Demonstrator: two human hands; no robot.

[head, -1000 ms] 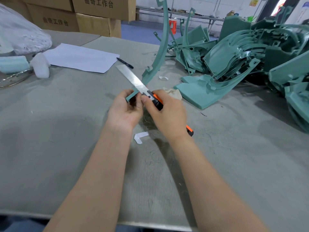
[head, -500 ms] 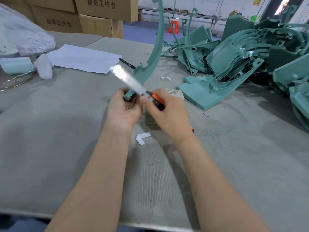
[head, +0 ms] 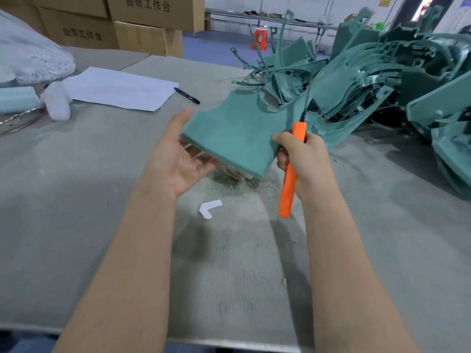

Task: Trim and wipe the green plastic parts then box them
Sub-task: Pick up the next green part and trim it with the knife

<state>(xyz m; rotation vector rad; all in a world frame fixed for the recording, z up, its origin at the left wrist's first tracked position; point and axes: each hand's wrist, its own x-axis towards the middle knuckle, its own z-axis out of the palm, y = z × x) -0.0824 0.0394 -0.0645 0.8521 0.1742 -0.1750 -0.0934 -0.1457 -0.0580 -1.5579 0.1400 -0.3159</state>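
Your left hand [head: 175,161], fingers wide, props a green part [head: 237,128]; your right hand [head: 305,161] grips the knife [head: 286,194]. Trimming likely follows: bring blade to edge.

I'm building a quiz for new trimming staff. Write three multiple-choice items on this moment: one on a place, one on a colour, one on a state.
1. Where is the black pen?
A) on a cardboard box
B) on the table beside the white paper
C) on the floor

2. What colour is the handle of the knife?
A) blue
B) yellow
C) orange

3. How is the left hand?
A) open, palm up, under the edge of the green part
B) clenched in a fist
C) gripping the knife

Answers:
1 B: the pen lies at the paper's right edge.
2 C: the handle gripped by the right hand is orange.
3 A: its fingers reach straight beneath the part.
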